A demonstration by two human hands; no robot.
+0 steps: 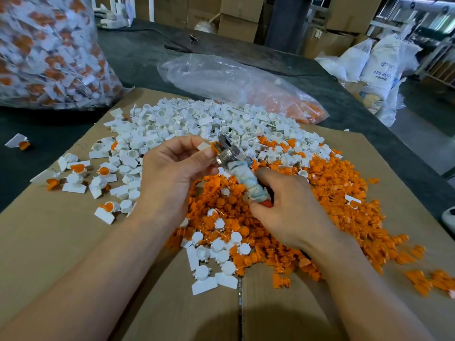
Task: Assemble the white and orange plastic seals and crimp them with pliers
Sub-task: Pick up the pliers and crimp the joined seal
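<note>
My left hand pinches a white and orange seal between thumb and fingers, holding it at the metal jaws of the pliers. My right hand grips the pliers' cloth-wrapped handles. Under my hands lies a heap of white seal parts at the back and a heap of orange seal parts at the front right, both on flat cardboard. Several assembled seals lie at the left.
A big clear bag of assembled seals stands at the back left. A clear bag with orange parts lies behind the white heap. One assembled seal sits on the dark table. Cardboard boxes and white sacks stand beyond.
</note>
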